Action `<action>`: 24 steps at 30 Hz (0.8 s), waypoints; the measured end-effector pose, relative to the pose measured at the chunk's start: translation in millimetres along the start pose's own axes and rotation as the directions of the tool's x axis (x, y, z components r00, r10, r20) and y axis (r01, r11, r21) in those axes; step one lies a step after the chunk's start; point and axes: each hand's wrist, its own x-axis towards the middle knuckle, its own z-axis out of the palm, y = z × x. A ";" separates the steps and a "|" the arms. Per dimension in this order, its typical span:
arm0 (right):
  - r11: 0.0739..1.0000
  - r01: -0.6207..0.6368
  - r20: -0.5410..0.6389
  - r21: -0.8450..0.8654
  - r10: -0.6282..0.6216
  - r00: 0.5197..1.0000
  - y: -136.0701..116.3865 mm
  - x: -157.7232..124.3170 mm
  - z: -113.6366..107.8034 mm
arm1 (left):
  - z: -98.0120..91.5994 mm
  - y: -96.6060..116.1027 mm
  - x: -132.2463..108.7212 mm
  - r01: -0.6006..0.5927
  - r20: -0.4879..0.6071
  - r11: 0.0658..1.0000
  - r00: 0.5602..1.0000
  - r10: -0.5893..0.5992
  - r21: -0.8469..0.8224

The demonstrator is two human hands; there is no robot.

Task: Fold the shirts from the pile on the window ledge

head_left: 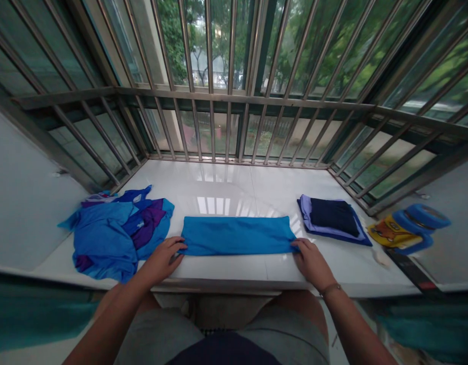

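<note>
A blue cloth [237, 235], folded into a long flat strip, lies across the white sill in front of me. At its left end my left hand [169, 256] pinches the near corner between thumb and fingers. My right hand [309, 257] grips the near corner at the opposite end in the same way. The strip lies flat on the sill between both hands. What exactly the fingertips press is partly hidden by the fingers themselves.
A crumpled heap of blue and purple clothes [108, 233] sits at the left. On the right is a stack of folded dark and lilac clothes [333, 218], with a blue and yellow jug [404, 228] beyond it. Metal window bars [237, 99] enclose the back of the sill [226, 268].
</note>
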 end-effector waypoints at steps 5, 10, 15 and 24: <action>0.905 -0.388 -0.089 -0.173 0.378 0.921 -32.6 14.9 10.0 | -1.6 11.0 6.7 0.078 -0.110 0.997 0.991 -0.080 -0.018; 0.867 -0.486 0.069 -0.114 0.495 0.866 -48.7 36.8 11.1 | -9.0 18.9 26.6 0.175 -0.218 0.979 0.956 -0.194 -0.105; 0.823 -0.565 -0.066 0.053 0.567 0.821 -39.0 52.9 -12.5 | -8.2 26.6 39.9 0.166 -0.200 0.953 0.955 -0.219 -0.253; 0.919 -0.247 -0.294 0.306 0.339 0.894 -145.4 113.6 -42.9 | 21.7 32.1 81.5 0.312 -0.003 0.788 0.929 -0.370 -0.531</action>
